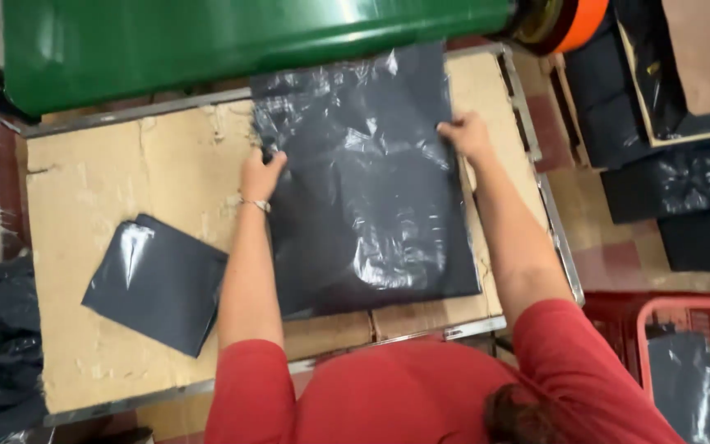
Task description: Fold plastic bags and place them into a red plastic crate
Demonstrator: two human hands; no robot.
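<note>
Cardboard covers the counter, under a green machine. Left hand and right hand each pinch an edge of the black bag stack, apparently squaring it; a folded bag lies left.

**Glossy film on rough board**

The black bags are thin plastic film, glossy and crinkled, catching white glare. The folded bag looks smoother, with one shiny streak. The table is topped with matt brown cardboard, scuffed and torn, inside a dull metal frame. The green machine has smooth, glossy paint. The sleeves are matt red cloth.
</note>
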